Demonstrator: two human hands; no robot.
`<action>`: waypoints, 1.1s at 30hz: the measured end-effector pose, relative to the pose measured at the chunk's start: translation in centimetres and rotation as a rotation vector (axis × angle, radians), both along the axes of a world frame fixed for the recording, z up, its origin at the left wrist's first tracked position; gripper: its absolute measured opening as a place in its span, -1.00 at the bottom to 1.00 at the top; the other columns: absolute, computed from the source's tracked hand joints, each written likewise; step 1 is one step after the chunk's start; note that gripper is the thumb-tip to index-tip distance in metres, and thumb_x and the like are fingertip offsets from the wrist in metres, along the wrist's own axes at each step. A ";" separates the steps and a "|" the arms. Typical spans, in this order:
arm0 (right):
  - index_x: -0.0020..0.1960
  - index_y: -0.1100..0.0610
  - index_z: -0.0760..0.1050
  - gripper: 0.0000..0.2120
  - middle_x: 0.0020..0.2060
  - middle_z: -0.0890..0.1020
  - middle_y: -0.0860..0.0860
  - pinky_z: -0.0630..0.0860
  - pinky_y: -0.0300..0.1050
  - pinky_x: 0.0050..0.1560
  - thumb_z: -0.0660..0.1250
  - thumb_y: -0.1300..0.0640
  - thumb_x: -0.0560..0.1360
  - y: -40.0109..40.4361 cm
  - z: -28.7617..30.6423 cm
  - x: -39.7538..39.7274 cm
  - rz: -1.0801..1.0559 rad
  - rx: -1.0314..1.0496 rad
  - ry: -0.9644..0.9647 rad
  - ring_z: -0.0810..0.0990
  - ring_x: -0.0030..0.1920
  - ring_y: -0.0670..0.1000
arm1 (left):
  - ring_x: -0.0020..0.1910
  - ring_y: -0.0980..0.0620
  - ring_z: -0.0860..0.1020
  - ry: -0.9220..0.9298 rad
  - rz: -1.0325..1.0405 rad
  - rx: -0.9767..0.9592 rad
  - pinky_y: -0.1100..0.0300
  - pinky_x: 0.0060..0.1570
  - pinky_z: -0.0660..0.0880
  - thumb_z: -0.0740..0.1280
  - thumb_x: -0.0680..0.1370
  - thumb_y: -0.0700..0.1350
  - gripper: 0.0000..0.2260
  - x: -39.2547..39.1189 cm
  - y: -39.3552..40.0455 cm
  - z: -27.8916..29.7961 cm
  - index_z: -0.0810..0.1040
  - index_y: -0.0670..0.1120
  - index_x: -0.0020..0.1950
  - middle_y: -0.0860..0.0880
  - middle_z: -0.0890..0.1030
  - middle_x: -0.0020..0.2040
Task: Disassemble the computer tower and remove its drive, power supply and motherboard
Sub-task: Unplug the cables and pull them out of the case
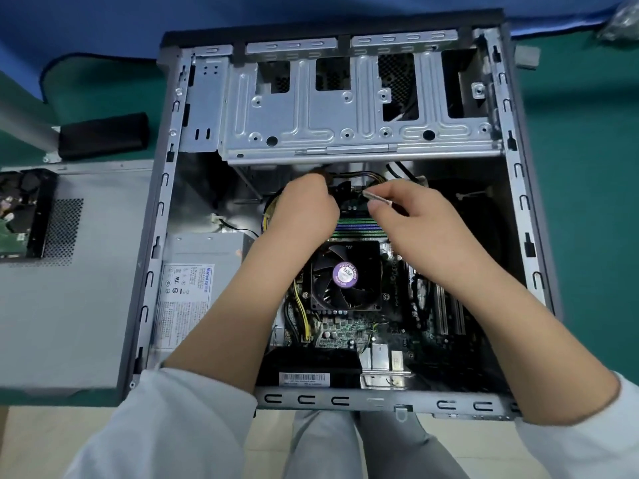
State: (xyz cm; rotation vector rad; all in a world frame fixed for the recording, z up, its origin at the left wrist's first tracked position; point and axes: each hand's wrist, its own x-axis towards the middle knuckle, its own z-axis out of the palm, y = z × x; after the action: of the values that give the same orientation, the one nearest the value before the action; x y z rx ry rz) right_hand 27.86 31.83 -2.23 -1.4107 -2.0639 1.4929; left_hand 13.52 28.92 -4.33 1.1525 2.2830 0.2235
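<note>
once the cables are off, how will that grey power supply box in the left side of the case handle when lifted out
The power supply is a boxy sheet-metal unit, so it should stay rigid and probably feel heavy for its size. Its smooth labelled face may be slippery. The yellow and black wires by the left hand look floppy and could snag the case.

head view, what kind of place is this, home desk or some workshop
Probably a repair or teardown workbench: a green work mat covers the table, the opened computer tower lies on it, and its removed side panel with a pulled drive sits beside it.
</note>
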 end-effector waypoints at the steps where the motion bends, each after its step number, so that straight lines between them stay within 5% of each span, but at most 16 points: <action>1: 0.08 -0.04 0.54 -0.85 -0.21 0.55 -0.25 0.35 -0.47 -0.21 0.23 0.07 0.56 0.0 0.0 0.0 0.005 0.013 0.010 0.49 -0.20 -0.24 | 0.02 -0.19 0.51 -0.005 -0.036 -0.005 0.17 -0.14 0.35 0.19 0.55 -0.23 -0.81 0.1 0.2 -0.2 0.54 -0.20 0.09 -0.18 0.58 0.01; 4: 0.01 -0.04 0.55 -0.89 -0.35 0.53 -0.30 0.35 -0.26 -0.17 0.25 0.05 0.56 0.0 -0.3 -0.2 -0.037 -0.038 0.062 0.41 -0.34 -0.30 | 0.13 -0.17 0.50 0.011 -0.125 -0.022 0.19 -0.11 0.32 0.24 0.55 -0.20 -0.71 0.2 0.9 -0.9 0.45 -0.14 0.28 -0.17 0.56 0.16; 7: -0.04 -0.03 0.56 -0.89 -0.54 0.46 -0.34 0.31 -0.23 -0.23 0.25 0.08 0.56 0.3 -0.5 -0.1 -0.095 -0.093 0.096 0.38 -0.46 -0.28 | 0.13 -0.18 0.51 0.030 -0.145 -0.030 0.17 -0.12 0.32 0.29 0.55 -0.14 -0.73 0.3 1.8 -1.6 0.46 -0.16 0.23 -0.17 0.55 0.15; 12: -0.18 0.00 0.54 -0.84 -0.59 0.37 -0.19 0.23 -0.21 -0.36 0.26 0.11 0.55 0.7 -0.4 0.1 -0.147 -0.163 0.140 0.30 -0.54 -0.18 | 0.09 -0.16 0.53 0.123 -0.068 0.035 0.13 -0.02 0.42 0.28 0.54 -0.23 -0.78 0.4 2.4 -3.2 0.55 -0.13 0.17 -0.16 0.57 0.13; 23: -0.04 -0.04 0.52 -0.90 -0.52 0.45 -0.19 0.30 -0.12 -0.25 0.23 0.07 0.57 0.3 -0.9 0.0 -0.095 -0.125 0.104 0.37 -0.44 -0.13 | 0.17 -0.09 0.52 0.086 -0.027 0.143 0.22 0.13 0.37 0.24 0.52 -0.28 -0.70 -0.1 2.6 -4.2 0.59 -0.08 0.20 -0.11 0.59 0.18; 27: 0.18 -0.05 0.37 -0.83 -0.55 0.51 -0.08 0.36 -0.23 -0.48 0.16 0.13 0.61 -0.2 -0.5 -0.1 0.061 -0.281 0.121 0.51 -0.56 -0.04 | 0.20 -0.11 0.49 0.085 -0.095 0.054 0.22 0.10 0.37 0.21 0.55 -0.27 -0.68 0.0 2.5 -3.4 0.53 -0.09 0.26 -0.12 0.55 0.24; 29: 0.10 -0.07 0.35 -0.90 -0.44 0.60 -0.10 0.46 -0.10 -0.32 0.15 0.09 0.60 -0.6 -0.4 -0.1 0.123 -0.171 0.041 0.63 -0.37 -0.02 | 0.17 -0.14 0.50 0.014 -0.043 0.018 0.18 0.01 0.39 0.18 0.53 -0.28 -0.68 0.0 2.0 -2.4 0.53 -0.13 0.25 -0.15 0.55 0.21; 33: 0.10 -0.05 0.32 -0.88 -0.18 0.64 -0.15 0.48 0.01 -0.11 0.09 -0.03 0.60 -1.0 0.1 0.7 0.152 0.402 -0.215 0.59 -0.12 0.00 | 0.01 -0.17 0.56 -0.257 0.219 0.173 0.12 -0.04 0.44 0.17 0.61 -0.07 -0.80 0.4 -0.8 0.0 0.52 -0.14 -0.05 -0.15 0.62 0.01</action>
State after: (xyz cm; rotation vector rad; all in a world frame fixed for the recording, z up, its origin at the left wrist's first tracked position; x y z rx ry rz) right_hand 28.53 30.84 -2.13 -1.3237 -2.4732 0.9251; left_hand 13.89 28.11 -4.30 0.8944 2.1875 0.6277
